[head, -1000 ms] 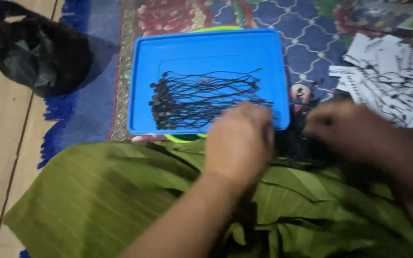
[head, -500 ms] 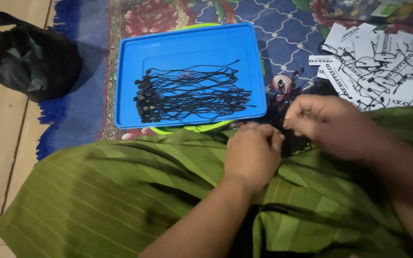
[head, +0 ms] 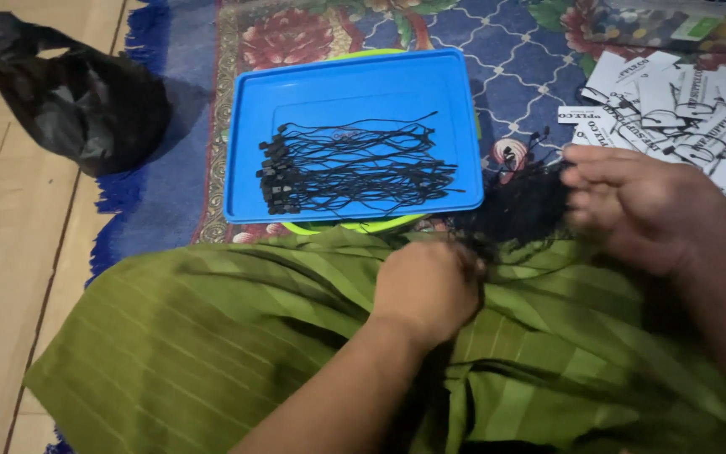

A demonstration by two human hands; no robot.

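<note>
A blue tray (head: 355, 76) lies on the rug and holds a row of black string fasteners (head: 342, 172) with their small plastic ends lined up on the left. On my lap, a tangled heap of black strings (head: 523, 210) rests on green striped cloth (head: 212, 336). My left hand (head: 426, 286) is curled at the near edge of that heap, its fingers pinched on some strings. My right hand (head: 632, 206) hovers over the heap's right side, fingers bent around strands.
A pile of white printed paper tags (head: 682, 109) lies at the upper right on the patterned rug (head: 531, 59). A black plastic bag (head: 73, 101) sits at the upper left beside the rug's blue fringe, on the wooden floor (head: 2, 252).
My left hand has drawn back from the tray's near edge to my lap. My right hand has moved right, away from the left one. The camera view has shifted, placing the tray further left.
</note>
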